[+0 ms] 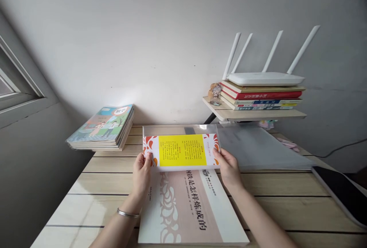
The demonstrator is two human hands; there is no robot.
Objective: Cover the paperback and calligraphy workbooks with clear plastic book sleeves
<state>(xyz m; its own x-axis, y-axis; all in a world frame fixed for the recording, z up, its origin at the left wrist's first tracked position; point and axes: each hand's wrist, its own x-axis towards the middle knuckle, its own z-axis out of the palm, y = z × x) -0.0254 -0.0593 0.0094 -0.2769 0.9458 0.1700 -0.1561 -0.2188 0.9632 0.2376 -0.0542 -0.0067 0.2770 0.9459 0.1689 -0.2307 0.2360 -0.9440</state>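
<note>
In the head view, the left hand (pixel 142 169) and right hand (pixel 230 169) pinch opposite ends of the yellow flap (pixel 182 150) at centre, probably to keep it flat and level. The book (pixel 186 209) lies at bottom centre on the counter (pixel 94 186), long axis running left to right, its printed top pointing right.

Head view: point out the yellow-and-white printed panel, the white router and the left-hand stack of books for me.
yellow-and-white printed panel (pixel 182 150): head view, middle of its yellow area.
white router (pixel 266 79): head view, its body, below the antennas.
stack of books (pixel 101 126): head view, its top cover.
</note>
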